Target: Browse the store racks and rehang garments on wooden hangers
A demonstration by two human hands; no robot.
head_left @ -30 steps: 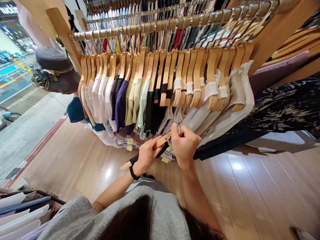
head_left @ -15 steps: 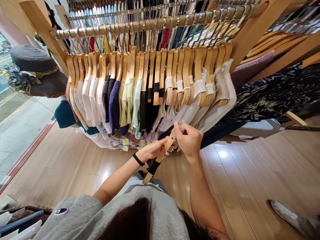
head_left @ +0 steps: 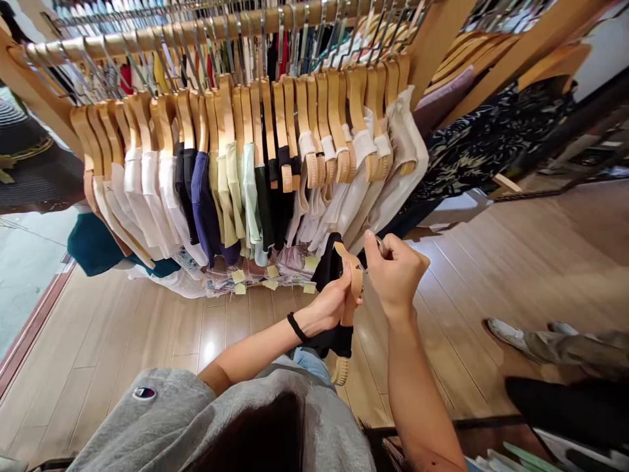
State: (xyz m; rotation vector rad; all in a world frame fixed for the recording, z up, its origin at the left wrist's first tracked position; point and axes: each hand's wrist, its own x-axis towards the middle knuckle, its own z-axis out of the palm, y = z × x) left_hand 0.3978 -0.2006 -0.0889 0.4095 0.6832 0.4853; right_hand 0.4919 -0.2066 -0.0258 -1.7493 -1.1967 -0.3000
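Observation:
My left hand (head_left: 334, 303) is closed around the middle of a wooden hanger (head_left: 352, 278). A black garment (head_left: 325, 267) hangs on that hanger, one strap near the ribbed lower end by my waist. My right hand (head_left: 397, 269), fingers curled, grips the hanger's metal hook just right of the wood. Beyond my hands, a row of tops on wooden hangers (head_left: 226, 118) hangs from a rail (head_left: 147, 39), in white, black, navy, pale green and beige.
A wooden rack post (head_left: 437, 46) stands at the right end of the rail. Patterned dark clothing (head_left: 491, 144) hangs beyond it. At the left is a dark brimmed hat (head_left: 29, 164). Another person's shoes (head_left: 508, 333) are on the wooden floor at the right. Clothes (head_left: 565, 419) lie low at bottom right.
My view has turned right, so the rack sits farther left. The held hanger has swung more upright, and more of the black garment shows. My right hand has shifted from the wood toward the hook.

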